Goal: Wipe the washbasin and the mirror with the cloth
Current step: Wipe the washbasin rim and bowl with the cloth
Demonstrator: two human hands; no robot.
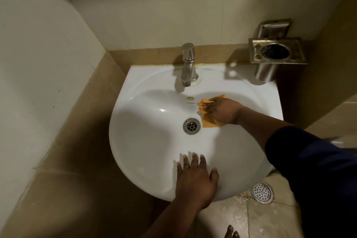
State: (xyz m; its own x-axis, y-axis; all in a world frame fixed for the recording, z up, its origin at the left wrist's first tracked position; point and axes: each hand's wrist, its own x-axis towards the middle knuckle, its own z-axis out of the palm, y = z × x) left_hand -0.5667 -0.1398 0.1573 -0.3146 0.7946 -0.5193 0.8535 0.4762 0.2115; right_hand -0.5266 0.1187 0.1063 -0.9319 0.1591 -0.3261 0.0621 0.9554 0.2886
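My right hand [224,110] has its grip curled around a crumpled orange cloth [207,116], pressing it against the back slope of the glossy white washbasin [146,152], just right of the round metal drain [191,126]. My left hand [195,179] lies flat, fingers straight and spread, on the smooth front rim, holding nothing. A brushed steel tap [188,64] stands at the back. On the wall, a square steel holder [277,50] carries a steel cup whose inside looks dark.

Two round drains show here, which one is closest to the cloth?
The basin drain, the ringed metal one at the bottom of the washbasin, just left of the orange cloth under the right hand. The perforated floor drain lies on the tiles below.
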